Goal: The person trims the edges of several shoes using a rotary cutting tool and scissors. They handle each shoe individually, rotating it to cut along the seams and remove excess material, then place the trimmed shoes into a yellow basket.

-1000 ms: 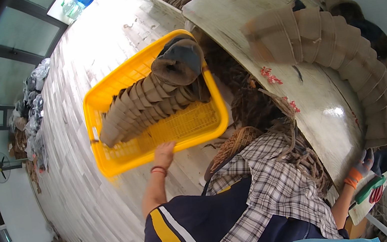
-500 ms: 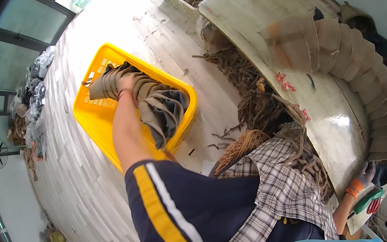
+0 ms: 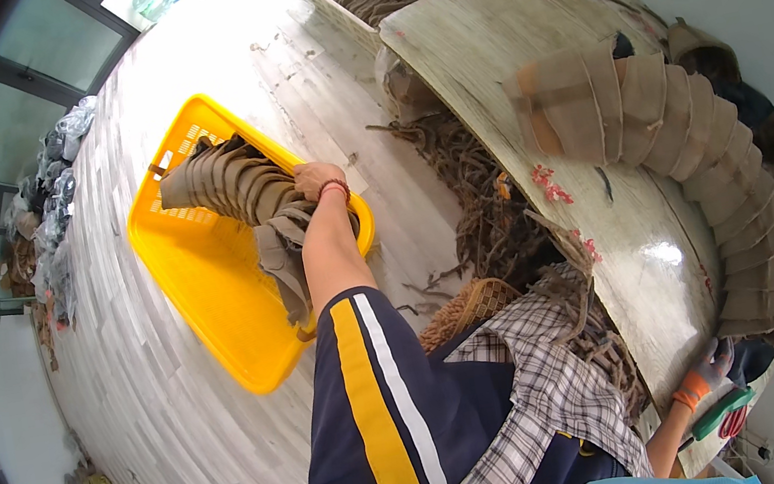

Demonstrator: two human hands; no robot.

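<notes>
The left hand (image 3: 321, 179), bare with a reddish bracelet at the wrist, is at the right rim of a yellow basket (image 3: 219, 334) that stands on the floor (image 3: 169, 398). It is against the edge of a stack of brown fabric pieces (image 3: 236, 183), and whether its fingers grip the rim or the pieces I cannot tell. The stack lies overlapped along the far and right part of the basket, its near end drooping toward the basket's near side. To the right, the right hand (image 3: 705, 374), gloved with an orange cuff, is at the near end of a curved row of brown pieces (image 3: 738, 186) on the desk (image 3: 653, 291); its grip is unclear. A green object (image 3: 723, 413) lies just beside it. Brown scraps (image 3: 486, 196) heap along the desk's left edge.
</notes>
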